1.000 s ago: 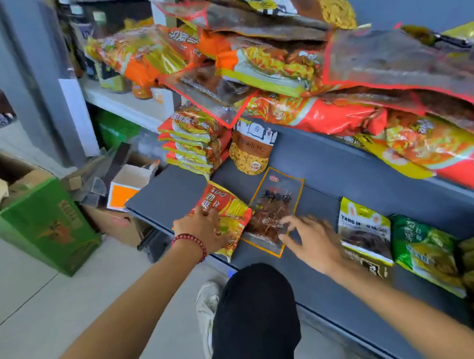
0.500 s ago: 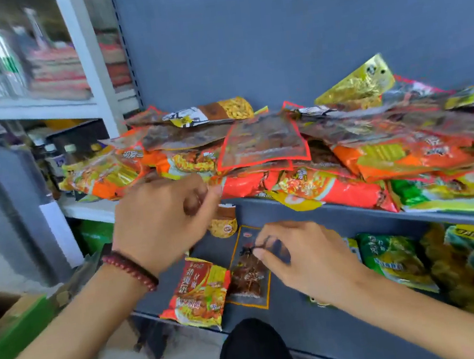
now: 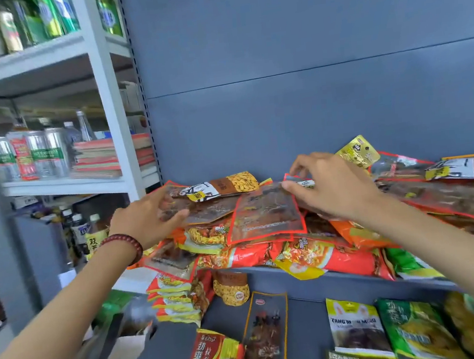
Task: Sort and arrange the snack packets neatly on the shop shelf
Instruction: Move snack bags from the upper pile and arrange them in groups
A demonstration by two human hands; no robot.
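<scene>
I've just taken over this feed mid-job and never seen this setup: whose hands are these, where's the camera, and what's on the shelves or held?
No machine here: a person works bare-handed, and the one camera sits on their head, looking forward and down. The left hand rests on a brown packet; whether it grips is unclear. The right hand pinches the top corner of a red-edged clear packet. Both packets top a jumbled heap on the upper shelf. The lower shelf holds a few separate packets, among them a green packet.
</scene>
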